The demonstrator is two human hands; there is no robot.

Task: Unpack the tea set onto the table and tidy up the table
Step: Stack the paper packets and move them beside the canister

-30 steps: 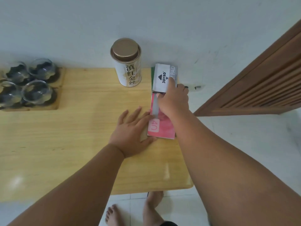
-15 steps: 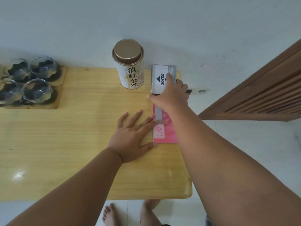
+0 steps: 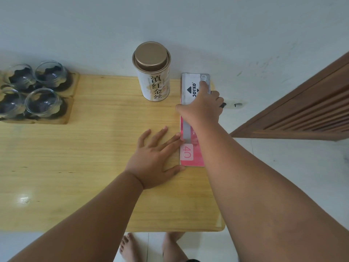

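While my left hand [image 3: 153,157] lies flat, fingers spread, against the pink notebook's [image 3: 190,154] edge near the desk's [image 3: 94,148] right side, my right hand [image 3: 203,108] presses the Joyko pad [image 3: 192,86] open-palmed; I'd square both stacks gently beside the tea tin [image 3: 153,76].

A light wooden table [image 3: 75,167] with a glossy top is set against a plain pale wall [image 3: 188,25], on which faint scuffs are seen to the right of the table. A bright patch of light is reflected on the tabletop near its front left part. To the right of the table, a brown wooden door [image 3: 306,110] with horizontal slats is seen. Below and to the right of the table, a floor [image 3: 302,167] of pale tiles is laid
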